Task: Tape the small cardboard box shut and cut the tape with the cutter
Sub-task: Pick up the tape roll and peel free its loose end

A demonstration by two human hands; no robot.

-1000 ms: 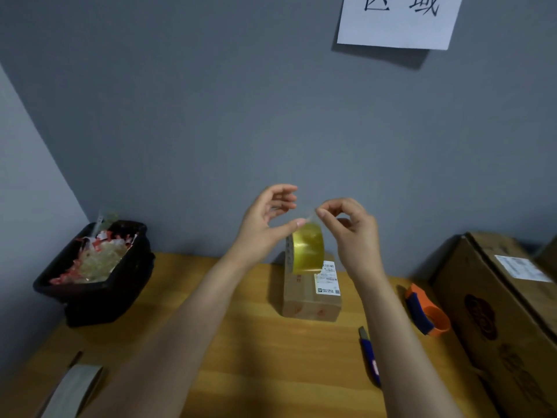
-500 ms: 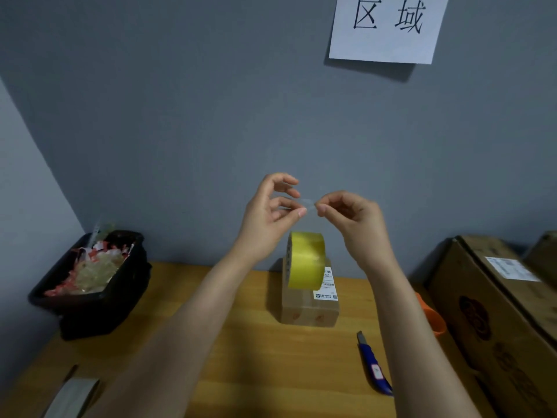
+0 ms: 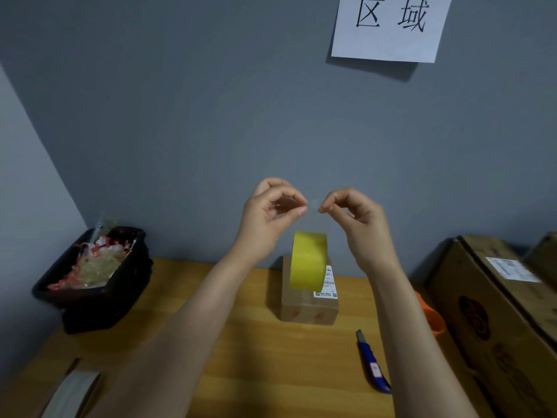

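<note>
Above the box (image 3: 309,300), both hands (image 3: 272,212) (image 3: 357,217) pinching thin, sticky tape (image 3: 315,203); roll (image 3: 308,260) dangling light. Best held by the edges.

The small brown box (image 3: 309,300) sits at table centre, white label at its 3 o'clock edge. A yellow tape roll (image 3: 309,260) hangs on edge over it. The blue cutter (image 3: 372,362) lies at the box's 5 o'clock.

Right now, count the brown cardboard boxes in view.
3: small brown cardboard box mid-table behind the yellow tape roll, large one at right, another's corner beyond; more may be hidden.
</note>
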